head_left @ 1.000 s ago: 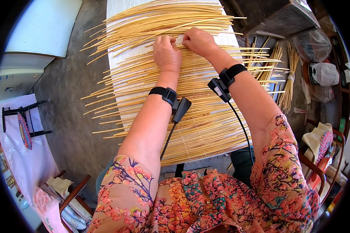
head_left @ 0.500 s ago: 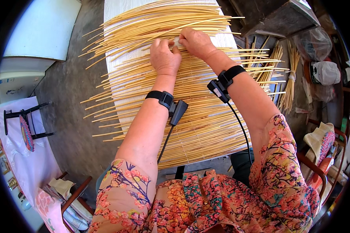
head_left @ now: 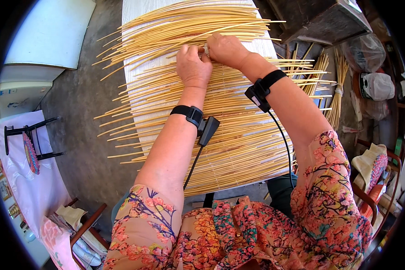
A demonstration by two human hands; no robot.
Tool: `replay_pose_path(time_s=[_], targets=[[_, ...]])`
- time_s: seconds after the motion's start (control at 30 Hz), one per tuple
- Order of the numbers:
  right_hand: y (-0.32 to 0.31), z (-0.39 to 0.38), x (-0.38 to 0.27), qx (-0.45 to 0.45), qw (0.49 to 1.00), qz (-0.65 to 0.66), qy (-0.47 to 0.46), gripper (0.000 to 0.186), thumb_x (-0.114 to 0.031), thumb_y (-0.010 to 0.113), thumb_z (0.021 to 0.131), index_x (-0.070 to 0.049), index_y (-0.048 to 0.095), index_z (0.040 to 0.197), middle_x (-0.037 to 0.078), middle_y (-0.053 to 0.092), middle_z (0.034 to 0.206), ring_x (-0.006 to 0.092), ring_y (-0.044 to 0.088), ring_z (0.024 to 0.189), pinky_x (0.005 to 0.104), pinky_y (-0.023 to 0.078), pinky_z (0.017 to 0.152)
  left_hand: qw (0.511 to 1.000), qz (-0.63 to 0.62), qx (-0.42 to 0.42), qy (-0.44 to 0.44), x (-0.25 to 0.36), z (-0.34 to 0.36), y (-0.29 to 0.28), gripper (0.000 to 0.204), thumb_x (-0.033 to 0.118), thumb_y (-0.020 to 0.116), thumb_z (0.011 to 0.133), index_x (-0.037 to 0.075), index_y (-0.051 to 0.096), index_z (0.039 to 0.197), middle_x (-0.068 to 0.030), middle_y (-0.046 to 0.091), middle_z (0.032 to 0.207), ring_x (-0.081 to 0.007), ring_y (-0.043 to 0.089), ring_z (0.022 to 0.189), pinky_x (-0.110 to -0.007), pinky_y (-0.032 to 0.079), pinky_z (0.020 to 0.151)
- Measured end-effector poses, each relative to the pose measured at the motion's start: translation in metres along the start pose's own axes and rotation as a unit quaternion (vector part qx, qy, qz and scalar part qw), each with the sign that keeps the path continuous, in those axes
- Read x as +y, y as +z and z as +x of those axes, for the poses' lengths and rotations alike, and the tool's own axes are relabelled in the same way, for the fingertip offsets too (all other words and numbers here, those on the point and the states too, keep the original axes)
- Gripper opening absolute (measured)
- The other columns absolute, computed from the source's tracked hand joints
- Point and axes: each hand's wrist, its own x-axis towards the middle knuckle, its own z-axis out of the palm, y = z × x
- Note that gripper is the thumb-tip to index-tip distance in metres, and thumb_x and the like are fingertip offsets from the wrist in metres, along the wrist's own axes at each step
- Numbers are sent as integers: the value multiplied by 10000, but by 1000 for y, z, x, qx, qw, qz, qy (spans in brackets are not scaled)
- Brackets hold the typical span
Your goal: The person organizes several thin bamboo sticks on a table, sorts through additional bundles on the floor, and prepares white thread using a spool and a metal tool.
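Note:
A mat of thin yellow stalks (head_left: 238,128) lies across a white table (head_left: 162,6), its stalks joined by fine rows of thread. My left hand (head_left: 193,67) is closed in a pinch over the mat's far edge. Close beside it, almost touching, my right hand (head_left: 228,50) is also closed, fingertips together. Whatever the fingertips grip is hidden or too thin to make out. Just beyond both hands lies a layer of loose stalks (head_left: 166,37), with a narrow strip of white tabletop between it and the mat.
Stalk ends stick out past both table sides. Bundled stalks (head_left: 339,92) stand at the right, near a dark wooden cabinet (head_left: 326,20) and plastic bags (head_left: 377,85). A black-framed stool (head_left: 31,137) is at the left. Black devices with cables (head_left: 208,130) are strapped to my wrists.
My right forearm has swung slightly outward to the right, its elbow moving out. Both hands stay pinched at the same spot on the mat's far edge; the stalks look the same.

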Motion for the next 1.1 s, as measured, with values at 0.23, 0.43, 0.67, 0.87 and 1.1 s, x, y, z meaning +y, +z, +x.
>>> replay_pose_path(time_s=[0.23, 0.43, 0.67, 0.87, 1.1], targets=[[-6, 4, -2, -11, 990, 61, 128, 131, -159, 538, 789, -35, 580, 788, 172, 610, 779, 346, 601, 724, 410, 488, 650, 1000, -10, -12, 4, 6, 0, -3, 60, 112, 672, 644, 114, 612, 645, -48, 535, 788, -266, 532, 809, -387, 462, 660], [-15, 3, 11, 4, 979, 179, 100, 102, -152, 563, 795, -53, 584, 786, 133, 614, 790, 331, 597, 734, 393, 480, 669, 1000, 7, -10, 5, 2, -1, -1, 60, 116, 663, 666, 116, 609, 638, -45, 535, 776, -263, 531, 799, -382, 459, 654], [-7, -4, 12, -23, 989, 146, 8, 56, -157, 597, 756, -120, 614, 794, 87, 570, 865, 279, 607, 767, 374, 503, 641, 1000, 7, -15, 0, 4, -1, 1, 62, 135, 659, 685, 108, 605, 671, -63, 536, 794, -280, 530, 808, -391, 449, 679], [-6, -8, 1, -12, 999, 19, -41, 107, -103, 548, 765, -35, 555, 848, 137, 554, 875, 287, 614, 712, 356, 514, 604, 1000, 19, -7, 7, 0, 1, 1, 57, 138, 661, 679, 108, 613, 681, -72, 538, 799, -284, 537, 810, -391, 450, 688], [-6, -10, -4, 18, 998, 65, -7, 165, -112, 574, 747, -23, 512, 871, 149, 575, 822, 301, 618, 712, 363, 511, 595, 1000, -5, -28, 8, 4, 0, 0, 54, 108, 659, 661, 89, 609, 653, -59, 544, 778, -276, 536, 799, -393, 457, 664]])
